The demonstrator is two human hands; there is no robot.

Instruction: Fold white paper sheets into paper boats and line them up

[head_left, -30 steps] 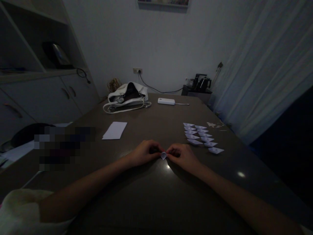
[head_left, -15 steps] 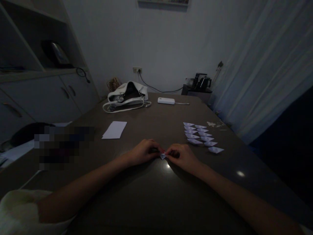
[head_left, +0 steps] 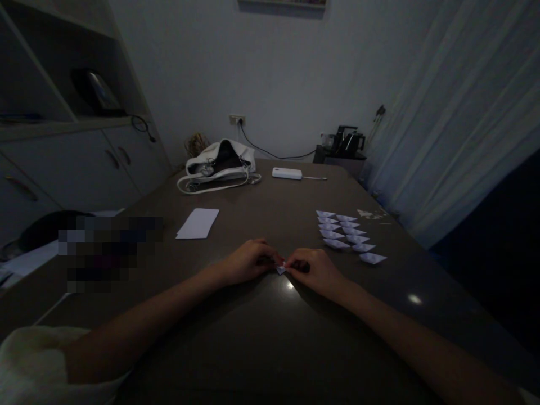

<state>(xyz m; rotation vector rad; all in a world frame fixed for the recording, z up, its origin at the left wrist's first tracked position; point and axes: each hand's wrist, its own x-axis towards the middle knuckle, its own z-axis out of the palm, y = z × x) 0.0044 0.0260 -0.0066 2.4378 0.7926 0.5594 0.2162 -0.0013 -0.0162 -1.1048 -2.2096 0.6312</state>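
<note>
Pinching folded paper (head_left: pixel 280 270) mid-frame, left grip (head_left: pixel 252 261) and right grip (head_left: pixel 315 266) closed on it;
boats (head_left: pixel 331 234) look finished, frame right; sheets (head_left: pixel 198 224) unfolded, frame left

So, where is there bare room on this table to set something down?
Bare tabletop lies beyond the left hand and right hand, between the paper stack and the paper boats; another patch lies between the forearms. It is crowded among the boats, around the folded paper between both hands, and under the white handbag. Pixelation hides some left-side tabletop.
</note>
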